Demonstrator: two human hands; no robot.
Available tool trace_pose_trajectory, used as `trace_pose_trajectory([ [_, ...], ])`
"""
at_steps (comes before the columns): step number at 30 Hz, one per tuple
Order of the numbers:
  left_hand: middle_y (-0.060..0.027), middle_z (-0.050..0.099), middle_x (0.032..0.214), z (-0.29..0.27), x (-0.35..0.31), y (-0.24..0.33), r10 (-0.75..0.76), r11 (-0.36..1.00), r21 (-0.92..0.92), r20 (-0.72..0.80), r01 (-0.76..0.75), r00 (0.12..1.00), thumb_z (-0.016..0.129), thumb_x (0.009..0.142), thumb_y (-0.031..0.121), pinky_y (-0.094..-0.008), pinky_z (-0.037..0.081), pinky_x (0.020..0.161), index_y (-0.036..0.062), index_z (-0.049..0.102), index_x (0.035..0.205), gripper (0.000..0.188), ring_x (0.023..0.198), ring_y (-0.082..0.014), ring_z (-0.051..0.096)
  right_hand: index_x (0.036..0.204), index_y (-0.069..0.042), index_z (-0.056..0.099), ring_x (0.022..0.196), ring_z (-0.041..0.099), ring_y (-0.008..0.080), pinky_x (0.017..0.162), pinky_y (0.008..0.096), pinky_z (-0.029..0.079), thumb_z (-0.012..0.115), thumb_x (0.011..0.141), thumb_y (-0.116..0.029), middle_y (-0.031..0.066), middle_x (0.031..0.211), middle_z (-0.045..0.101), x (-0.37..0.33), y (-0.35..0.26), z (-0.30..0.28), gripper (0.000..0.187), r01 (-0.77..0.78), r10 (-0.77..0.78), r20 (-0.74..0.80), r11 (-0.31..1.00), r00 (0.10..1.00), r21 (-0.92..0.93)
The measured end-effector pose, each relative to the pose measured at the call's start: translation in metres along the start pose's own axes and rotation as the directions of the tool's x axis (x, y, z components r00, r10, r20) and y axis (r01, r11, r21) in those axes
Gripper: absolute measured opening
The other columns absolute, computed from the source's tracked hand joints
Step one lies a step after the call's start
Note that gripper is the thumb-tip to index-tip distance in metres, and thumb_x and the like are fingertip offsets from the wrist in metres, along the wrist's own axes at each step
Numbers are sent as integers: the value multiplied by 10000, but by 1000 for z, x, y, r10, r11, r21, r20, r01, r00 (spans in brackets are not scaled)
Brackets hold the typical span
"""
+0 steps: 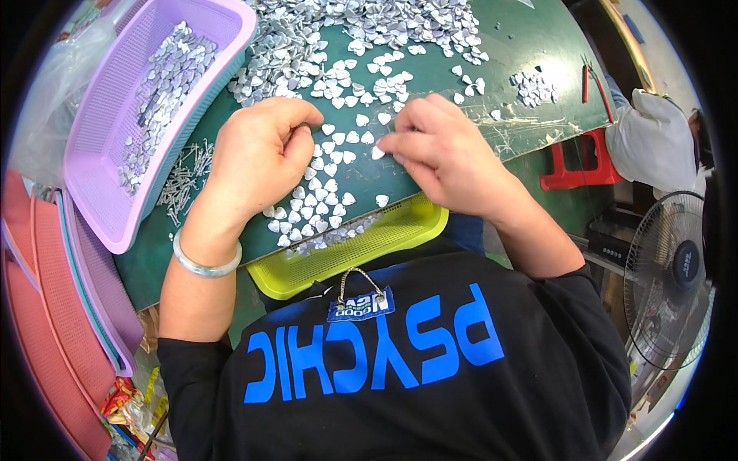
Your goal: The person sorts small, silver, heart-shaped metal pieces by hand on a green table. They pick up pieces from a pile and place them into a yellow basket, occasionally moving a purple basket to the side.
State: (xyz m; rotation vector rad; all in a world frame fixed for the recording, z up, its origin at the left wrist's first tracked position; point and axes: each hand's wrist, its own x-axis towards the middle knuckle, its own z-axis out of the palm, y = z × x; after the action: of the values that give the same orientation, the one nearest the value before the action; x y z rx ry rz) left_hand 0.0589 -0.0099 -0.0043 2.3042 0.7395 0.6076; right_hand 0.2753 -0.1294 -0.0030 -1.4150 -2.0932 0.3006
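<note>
My right hand (446,150) pinches one silver heart piece (378,153) at frame centre, on the green table (538,46); left hand (257,157) curled, fingertips pressed together, contents hidden; best lift singly, drop into yellow tray (400,230) below.

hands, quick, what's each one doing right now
Left hand: curled shut over the heart-shaped pieces; contents cannot be told.
Right hand: pinching one silver heart piece at the fingertips.
</note>
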Motion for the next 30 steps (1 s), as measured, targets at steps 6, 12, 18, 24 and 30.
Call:
trace_pose_trajectory([
  [6,-81,625,725,-19,-15,7,-186,982,-38,-75,183,980,602,795,5,-260,419,508,18,693,942,174,520,-113,514,954,-35,684,878,523,279,781,371,422,635,750,-13,73,922,569,3,-2,3,211,-6,-6,-98,993,995,-118],
  [12,-113,595,723,-26,-44,12,-120,971,205,-43,126,992,579,805,24,-346,473,562,41,690,999,224,607,-270,591,990,-38,676,973,516,287,851,403,412,661,769,-59,83,1025,570,-7,7,1,222,-113,86,-138,974,987,-194],
  [18,-87,569,686,-25,-58,18,-145,937,323,15,132,989,584,813,42,-371,483,563,86,685,1049,261,610,-273,595,1006,-55,678,1025,497,302,897,428,397,689,787,-135,102,1085,553,-10,-2,4,234,-34,21,-66,980,998,-198],
  [24,-87,591,713,-17,-40,20,-95,956,278,-6,93,995,594,822,74,-369,488,568,98,684,1044,240,631,-276,603,982,-57,699,1025,506,294,865,413,412,630,730,-15,97,1083,570,4,4,6,265,-42,7,-153,974,988,-222],
  [30,-82,599,722,1,-8,25,-17,956,295,68,-3,998,661,817,123,-357,460,568,85,693,999,188,607,-247,581,975,-72,716,1015,505,288,859,408,417,611,702,1,97,1079,571,-3,1,9,301,-13,0,-57,973,998,-230],
])
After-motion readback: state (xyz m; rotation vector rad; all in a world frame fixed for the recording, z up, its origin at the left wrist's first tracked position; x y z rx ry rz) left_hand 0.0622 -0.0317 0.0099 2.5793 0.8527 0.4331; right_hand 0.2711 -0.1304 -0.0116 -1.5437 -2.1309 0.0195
